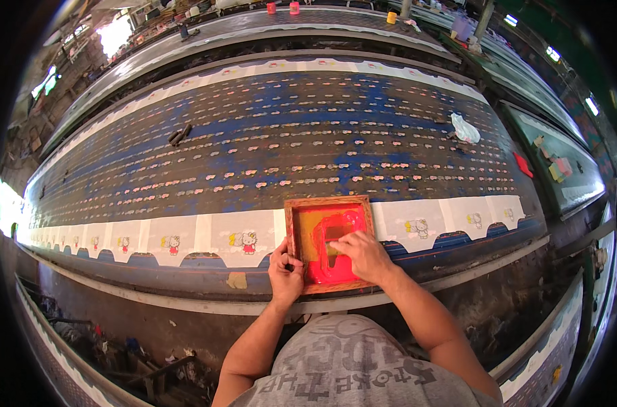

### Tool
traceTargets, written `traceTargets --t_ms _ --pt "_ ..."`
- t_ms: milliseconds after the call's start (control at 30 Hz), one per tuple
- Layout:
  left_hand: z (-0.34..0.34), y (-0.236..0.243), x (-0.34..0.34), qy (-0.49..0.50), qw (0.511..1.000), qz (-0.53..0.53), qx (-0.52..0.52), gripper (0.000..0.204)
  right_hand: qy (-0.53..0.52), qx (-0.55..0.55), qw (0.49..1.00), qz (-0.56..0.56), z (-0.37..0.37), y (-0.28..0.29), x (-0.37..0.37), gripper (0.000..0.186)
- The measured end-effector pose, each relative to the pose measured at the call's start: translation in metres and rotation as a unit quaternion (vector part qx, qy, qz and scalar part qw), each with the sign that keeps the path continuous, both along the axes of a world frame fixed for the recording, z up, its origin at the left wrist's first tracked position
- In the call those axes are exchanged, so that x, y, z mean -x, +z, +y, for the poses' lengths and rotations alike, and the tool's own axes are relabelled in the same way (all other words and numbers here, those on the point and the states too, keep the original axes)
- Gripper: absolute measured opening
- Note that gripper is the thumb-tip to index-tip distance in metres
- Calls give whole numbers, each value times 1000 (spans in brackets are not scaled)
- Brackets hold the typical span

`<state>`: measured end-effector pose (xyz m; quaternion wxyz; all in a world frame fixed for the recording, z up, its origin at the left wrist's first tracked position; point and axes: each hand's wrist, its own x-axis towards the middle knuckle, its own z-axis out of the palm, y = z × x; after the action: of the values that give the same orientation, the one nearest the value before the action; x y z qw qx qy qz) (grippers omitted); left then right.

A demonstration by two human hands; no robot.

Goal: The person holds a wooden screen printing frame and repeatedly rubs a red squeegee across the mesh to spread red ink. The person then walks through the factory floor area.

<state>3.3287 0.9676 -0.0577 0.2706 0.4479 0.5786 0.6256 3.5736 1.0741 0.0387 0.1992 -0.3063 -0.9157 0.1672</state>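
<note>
A wooden screen-printing frame (pixel 327 201) with red ink (pixel 332 271) inside lies on the white fabric strip (pixel 241 224) along the table's near edge. My left hand (pixel 285 273) grips the frame's left side near the lower corner. My right hand (pixel 366 258) is inside the frame, fingers closed on a small squeegee (pixel 334 247) in the ink. Cat figures with yellow and red (pixel 247 244) show on the fabric left of the frame; those to the right show less red. The print under the frame is hidden.
The long table (pixel 220 156) carries rows of small prints, a dark tool (pixel 180 135), a white crumpled cloth (pixel 464 129) and a red rag (pixel 523 164). Further tables stand behind and right, with pink containers (pixel 294 7) and a yellow one (pixel 391 17). A metal rail (pixel 458 273) runs along the near edge.
</note>
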Motion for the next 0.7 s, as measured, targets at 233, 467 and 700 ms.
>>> traceTargets --t_ms 233,467,700 --pt "0 5 2 -11 999 38 9 25 -8 16 1000 -10 -57 6 -13 57" --pt "-1 30 -3 -4 997 59 41 52 -30 86 996 15 -83 17 -19 43" --pt "2 21 3 -12 998 58 35 47 -154 2 979 132 -91 8 -41 43"
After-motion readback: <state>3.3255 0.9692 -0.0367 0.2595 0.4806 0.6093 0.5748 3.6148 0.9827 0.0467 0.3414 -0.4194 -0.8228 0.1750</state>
